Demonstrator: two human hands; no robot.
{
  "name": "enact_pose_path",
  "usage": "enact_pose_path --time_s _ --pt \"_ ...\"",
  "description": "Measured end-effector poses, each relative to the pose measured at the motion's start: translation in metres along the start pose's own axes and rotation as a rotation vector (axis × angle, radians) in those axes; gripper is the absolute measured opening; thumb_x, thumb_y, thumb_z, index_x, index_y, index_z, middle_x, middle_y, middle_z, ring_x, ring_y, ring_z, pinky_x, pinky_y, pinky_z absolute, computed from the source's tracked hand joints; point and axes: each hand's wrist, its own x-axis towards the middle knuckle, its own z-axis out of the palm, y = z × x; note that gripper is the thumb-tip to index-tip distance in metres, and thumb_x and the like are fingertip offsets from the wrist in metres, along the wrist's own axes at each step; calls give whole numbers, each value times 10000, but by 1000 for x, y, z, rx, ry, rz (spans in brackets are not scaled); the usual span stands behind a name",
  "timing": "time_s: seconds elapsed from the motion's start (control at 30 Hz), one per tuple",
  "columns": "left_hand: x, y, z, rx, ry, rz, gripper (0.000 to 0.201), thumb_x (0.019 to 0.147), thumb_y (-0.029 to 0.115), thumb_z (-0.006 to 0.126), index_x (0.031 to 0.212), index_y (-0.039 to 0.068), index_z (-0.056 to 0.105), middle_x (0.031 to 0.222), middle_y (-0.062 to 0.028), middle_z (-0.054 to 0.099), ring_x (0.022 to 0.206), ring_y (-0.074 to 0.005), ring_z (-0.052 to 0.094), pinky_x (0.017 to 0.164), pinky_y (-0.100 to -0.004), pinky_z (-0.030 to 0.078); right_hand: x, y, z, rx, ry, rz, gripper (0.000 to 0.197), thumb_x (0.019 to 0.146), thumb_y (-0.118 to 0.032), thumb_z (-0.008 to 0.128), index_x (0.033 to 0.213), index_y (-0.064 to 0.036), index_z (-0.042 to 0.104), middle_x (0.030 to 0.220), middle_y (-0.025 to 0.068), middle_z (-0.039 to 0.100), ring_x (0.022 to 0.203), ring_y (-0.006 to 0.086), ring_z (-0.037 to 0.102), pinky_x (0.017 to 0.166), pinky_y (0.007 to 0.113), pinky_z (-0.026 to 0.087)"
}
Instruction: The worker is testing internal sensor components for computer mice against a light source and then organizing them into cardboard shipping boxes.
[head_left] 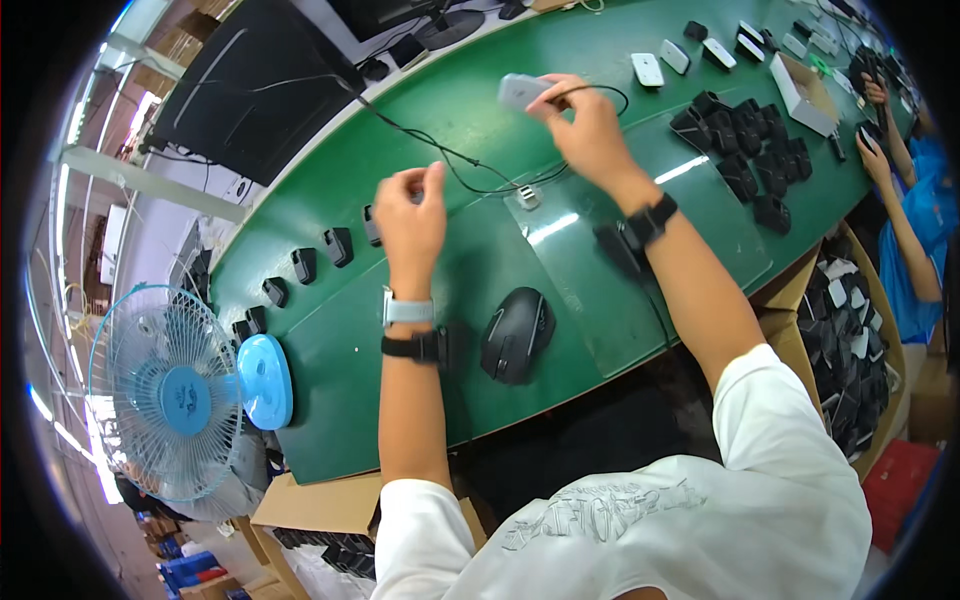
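Observation:
My right hand (588, 140) is closed on a small pale grey-white device (520, 92) with rounded corners, raised over the green table (450, 110). A black cable (612, 92) loops by that hand; whether it is plugged into the device I cannot tell. My left hand (411, 222) has its fingers curled together, and what they hold, if anything, is hidden. Beside it, one small black device (372, 226) stands in a row with several alike, such as this black device (338, 246). Between my forearms lies a black computer mouse (517, 335). A small white plug block (527, 197) sits on the cable's path.
A blue fan (185, 400) stands at the left edge. Black devices (745, 140) cluster at the right, with white devices (648, 70) behind and an open white box (803, 95). Cartons of parts (850, 340) stand below the table. At far right a co-worker's hands (875, 150) handle something dark.

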Motion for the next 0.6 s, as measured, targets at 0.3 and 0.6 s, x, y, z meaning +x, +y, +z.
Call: enact_pose_path --time_s 0.3,0.6 --pt "-41 -16 -30 -1437 -350 -474 321 943 297 570 1088 10 587 1004 -96 637 952 -226 606 799 -387 478 -41 -77 31 407 -485 -107 113 806 -65 793 893 -34 728 1108 100 681 992 205 633 885 321 501" --pt "-60 -24 -33 -1353 -572 -474 643 811 395 519 1191 -119 589 915 -174 618 785 -253 525 724 -358 411 -44 -81 31 798 -531 428 125 904 -61 739 987 23 699 915 59 701 871 125 670 810 265 554"
